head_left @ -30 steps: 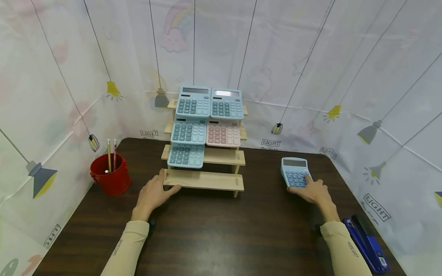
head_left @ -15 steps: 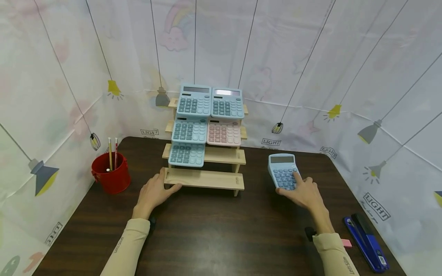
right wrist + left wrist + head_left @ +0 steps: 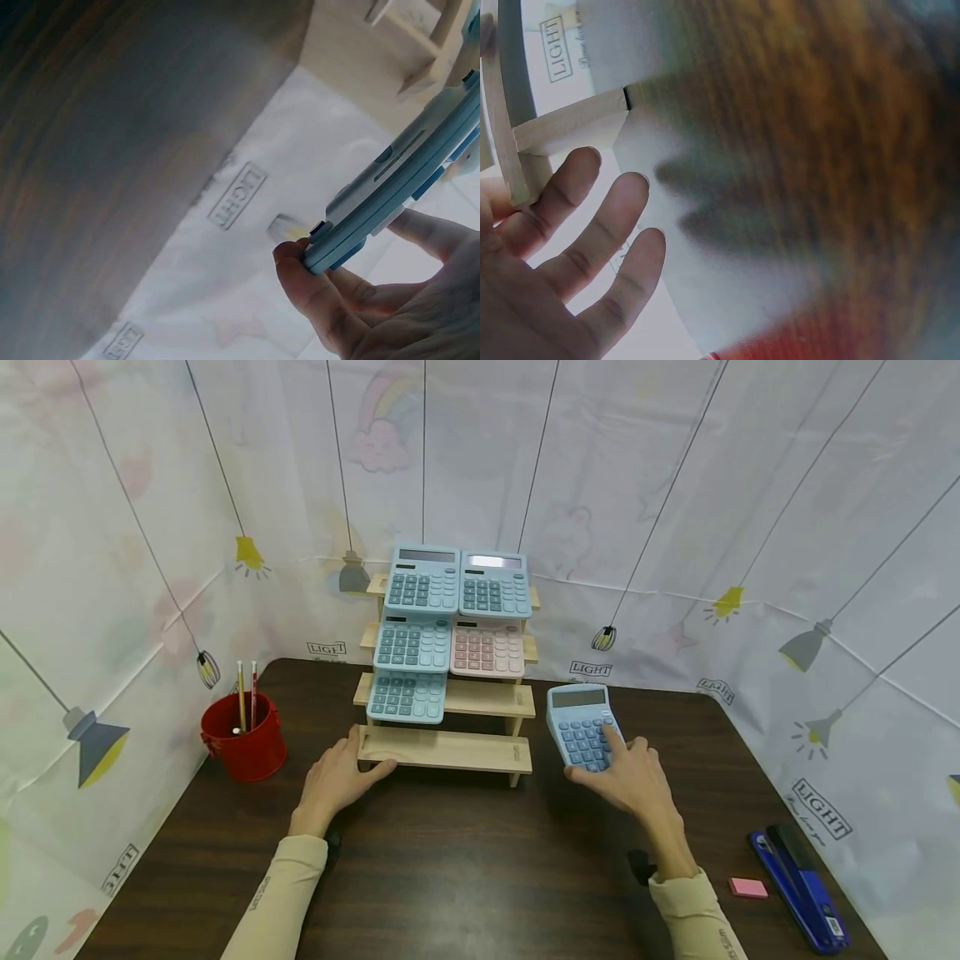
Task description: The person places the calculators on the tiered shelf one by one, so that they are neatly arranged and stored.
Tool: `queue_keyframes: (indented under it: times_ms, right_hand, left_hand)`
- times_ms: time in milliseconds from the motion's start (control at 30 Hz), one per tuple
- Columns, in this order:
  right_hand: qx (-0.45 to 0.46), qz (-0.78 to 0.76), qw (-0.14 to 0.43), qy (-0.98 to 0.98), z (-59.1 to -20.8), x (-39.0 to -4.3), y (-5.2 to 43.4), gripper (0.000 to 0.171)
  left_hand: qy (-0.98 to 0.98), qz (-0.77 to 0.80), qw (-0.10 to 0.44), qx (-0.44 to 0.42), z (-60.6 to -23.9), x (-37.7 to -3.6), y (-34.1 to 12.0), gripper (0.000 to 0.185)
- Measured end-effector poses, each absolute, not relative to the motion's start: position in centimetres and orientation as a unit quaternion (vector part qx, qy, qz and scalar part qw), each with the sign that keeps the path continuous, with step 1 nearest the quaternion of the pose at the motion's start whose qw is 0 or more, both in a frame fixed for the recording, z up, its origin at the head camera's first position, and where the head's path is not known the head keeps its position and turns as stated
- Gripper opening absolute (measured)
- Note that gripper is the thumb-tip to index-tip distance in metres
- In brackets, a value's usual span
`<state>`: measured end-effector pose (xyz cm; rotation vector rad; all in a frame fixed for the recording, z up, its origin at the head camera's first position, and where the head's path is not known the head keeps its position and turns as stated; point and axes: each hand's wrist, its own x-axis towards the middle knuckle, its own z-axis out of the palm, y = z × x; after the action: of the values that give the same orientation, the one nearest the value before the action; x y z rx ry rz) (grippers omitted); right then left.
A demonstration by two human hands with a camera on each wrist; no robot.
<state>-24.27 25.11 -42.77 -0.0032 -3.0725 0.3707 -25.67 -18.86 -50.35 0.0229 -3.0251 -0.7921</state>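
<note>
A stepped wooden rack [image 3: 446,749] stands on the dark table with several calculators on its upper shelves. Most are light blue, like the top-left one [image 3: 422,578]; one is pink [image 3: 486,647]. My left hand [image 3: 333,785] holds the left end of the bottom shelf between thumb and index finger; in the left wrist view its other fingers [image 3: 622,217] extend past the wood. Right of the rack, my right hand [image 3: 633,781] grips a blue calculator [image 3: 577,718] by its lower end, thumb and fingers on opposite faces. In the right wrist view that calculator [image 3: 397,180] is edge-on, off the table.
A red bucket [image 3: 243,752] with pencils [image 3: 253,697] stands at the left. Toward the right edge lie a pink eraser [image 3: 747,887] and a blue stapler [image 3: 798,889]. A printed white curtain [image 3: 637,485] surrounds the table's back and sides.
My right hand has lifted the blue calculator and carried it left toward the rack, uncovering the pink eraser. The left hand has stayed at the bottom shelf.
</note>
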Motion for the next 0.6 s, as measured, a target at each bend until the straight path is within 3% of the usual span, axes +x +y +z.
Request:
queue_keyframes:
  times_ms: [600]
  right_hand:
    - [0.031,0.105,0.047,-0.993,-41.8,-25.1,21.1,0.109]
  left_hand:
    - [-0.967,-0.255,0.007,0.005,-50.5,-25.8,-18.9,0.114]
